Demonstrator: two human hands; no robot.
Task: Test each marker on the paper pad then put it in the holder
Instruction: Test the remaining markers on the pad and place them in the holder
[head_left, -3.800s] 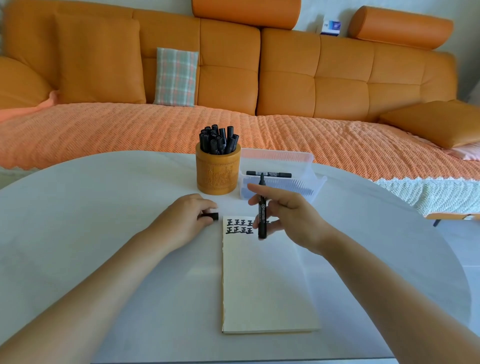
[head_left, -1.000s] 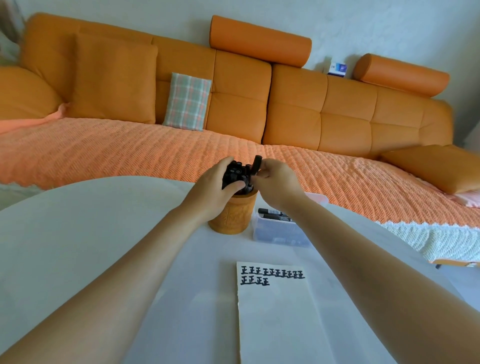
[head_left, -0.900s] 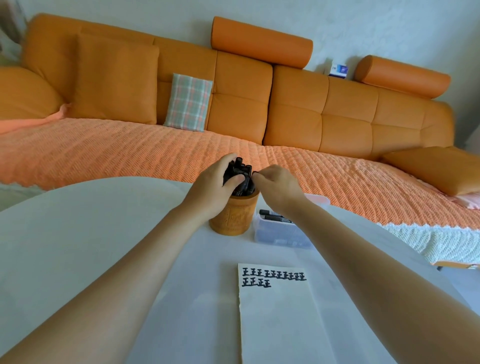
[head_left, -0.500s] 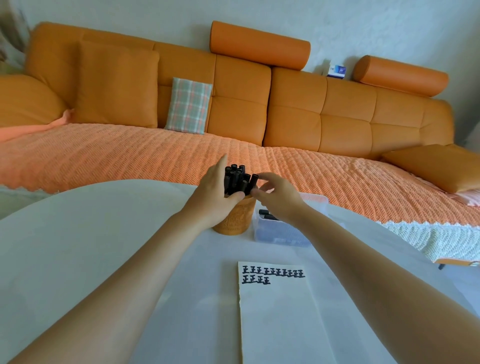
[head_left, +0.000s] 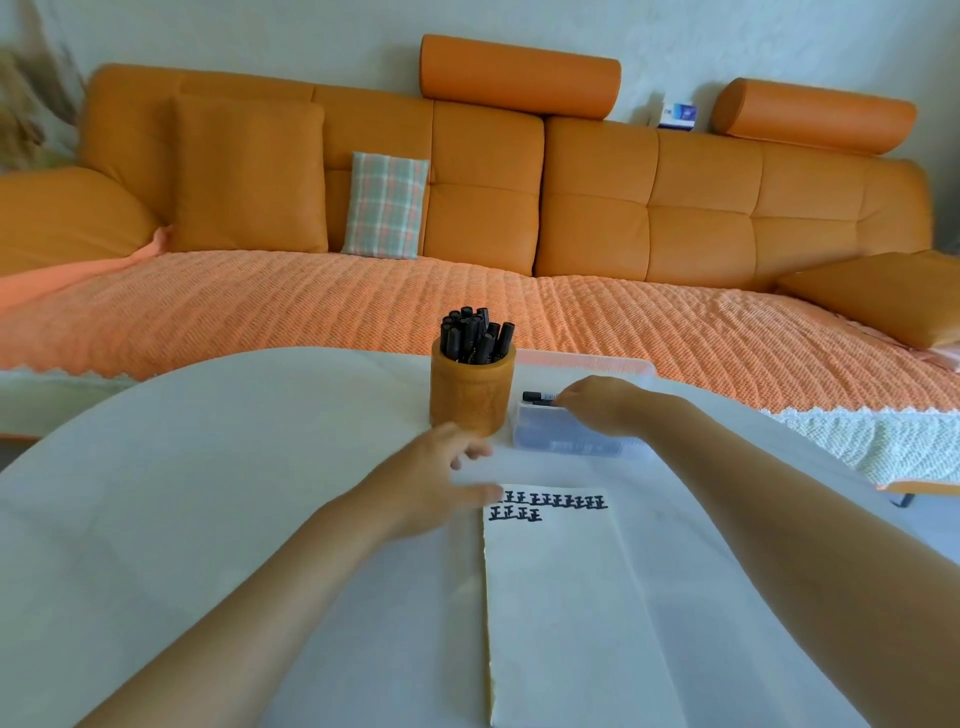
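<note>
A round wooden holder (head_left: 471, 396) stands at the far side of the white table (head_left: 208, 493), packed with several black markers (head_left: 475, 335). To its right is a clear plastic tray (head_left: 571, 439) with black markers (head_left: 537, 397) lying in it. My right hand (head_left: 602, 402) reaches over the tray, fingertips at a marker; whether it grips one cannot be told. My left hand (head_left: 431, 480), blurred and with its fingers apart, hovers by the top left corner of the cream paper pad (head_left: 561, 597), which bears two rows of black marks (head_left: 545, 506).
An orange sofa (head_left: 519, 218) with a knitted throw and cushions runs behind the table. The table's far edge curves just beyond the holder and tray.
Both hands have left the holder, where a marker was pushed in. My right hand went down into the tray; my left hand dropped back toward the pad's corner.
</note>
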